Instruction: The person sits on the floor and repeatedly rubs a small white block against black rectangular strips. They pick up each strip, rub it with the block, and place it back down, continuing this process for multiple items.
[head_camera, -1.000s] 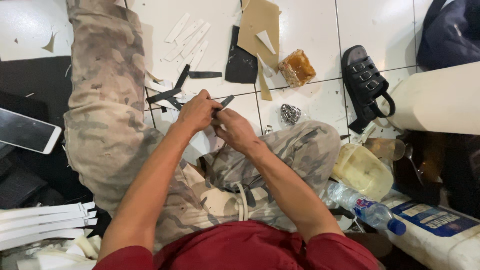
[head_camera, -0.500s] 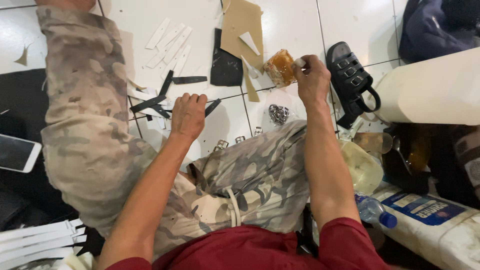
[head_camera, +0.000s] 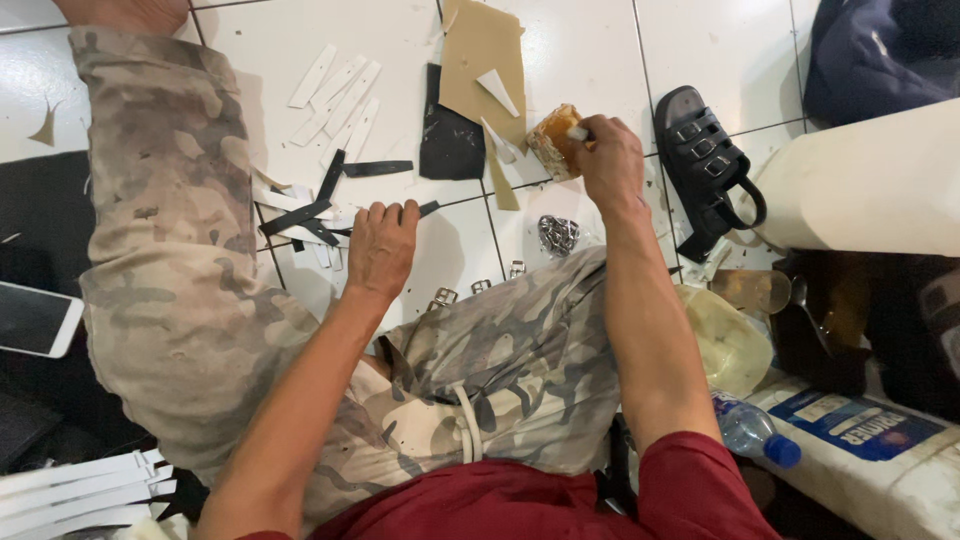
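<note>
My right hand (head_camera: 610, 160) is closed on a small white stick dipped in the glue tin (head_camera: 553, 141) at one o'clock. My left hand (head_camera: 380, 245) pins a black strip (head_camera: 428, 208) to the tile (head_camera: 600, 50), fingers curled.

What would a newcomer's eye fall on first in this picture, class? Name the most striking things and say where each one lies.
First come the two bare arms over camouflage trousers: the right hand reaches up to a small amber tub on the white tiled floor, and the left hand presses on a black strip. White strips fan out at upper left, and a black sandal lies right of the tub.
</note>
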